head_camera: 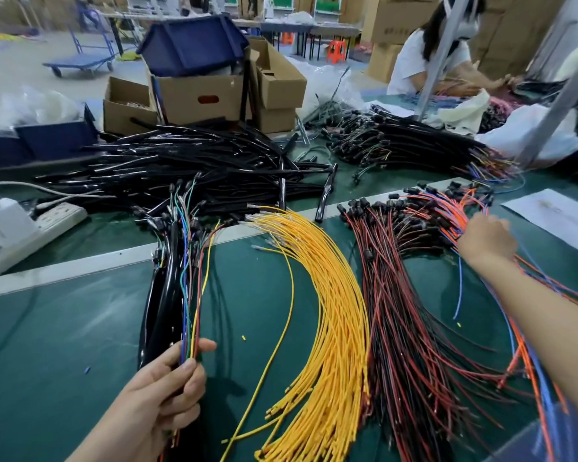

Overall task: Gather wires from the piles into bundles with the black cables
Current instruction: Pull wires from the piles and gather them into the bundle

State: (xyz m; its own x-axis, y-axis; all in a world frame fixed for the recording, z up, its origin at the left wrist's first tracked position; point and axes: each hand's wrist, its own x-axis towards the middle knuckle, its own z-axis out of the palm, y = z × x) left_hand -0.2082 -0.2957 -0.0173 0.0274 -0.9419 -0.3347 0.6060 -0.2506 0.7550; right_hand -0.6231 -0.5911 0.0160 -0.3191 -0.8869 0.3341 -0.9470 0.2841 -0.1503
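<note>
My left hand (167, 391) grips a bundle (177, 278) made of black cables and several coloured wires, which runs away from me across the green mat. A fan of yellow wires (331, 311) lies in the middle. To its right sits a pile of red and black wires (401, 311). Farther right is a pile of orange and blue wires (447, 215); my right hand (486, 241) rests on it with its fingers curled into the wires. What the fingers hold is hidden. A big heap of black cables (197, 165) lies at the back.
A white power strip (44, 221) and a white device sit at the left edge. Cardboard boxes (197, 95) and a blue bin stand behind the black heap. More wire harnesses (414, 145) lie back right, where another person works. A paper sheet (554, 215) lies right.
</note>
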